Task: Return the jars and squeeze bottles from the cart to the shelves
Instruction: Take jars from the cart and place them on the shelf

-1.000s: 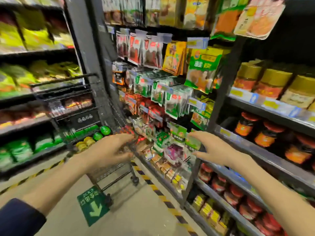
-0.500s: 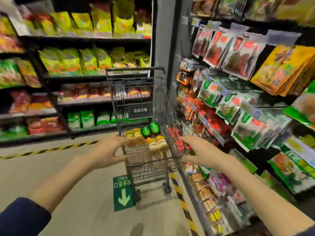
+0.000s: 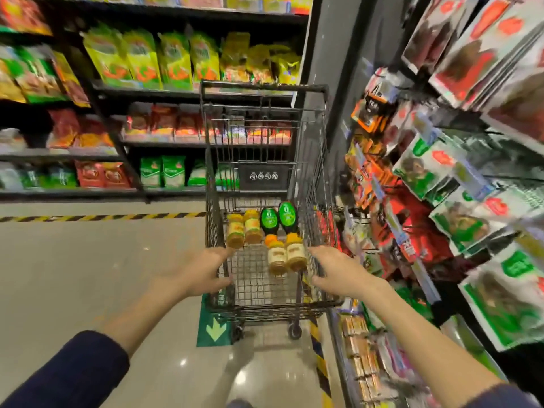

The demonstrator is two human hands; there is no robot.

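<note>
A dark wire shopping cart [image 3: 262, 304] stands in the aisle straight ahead. In its basket lie two yellow-lidded jars [image 3: 243, 229] at the left, two dark squeeze bottles with green labels [image 3: 278, 216] behind, and two more jars with orange lids [image 3: 287, 256] in front of those. My left hand [image 3: 203, 272] reaches over the cart's near left rim with fingers spread and holds nothing. My right hand [image 3: 338, 270] hovers at the near right rim, fingers relaxed and empty.
Hanging snack packets [image 3: 459, 178] fill the rack close on the right. Shelves of bagged goods [image 3: 153, 63] run across the back left. A black-and-yellow floor stripe [image 3: 97, 217] and a green arrow sticker [image 3: 215, 328] mark the floor.
My view has swung left from the jar shelves to face the cart. Both hands have moved forward to the cart's near rim.
</note>
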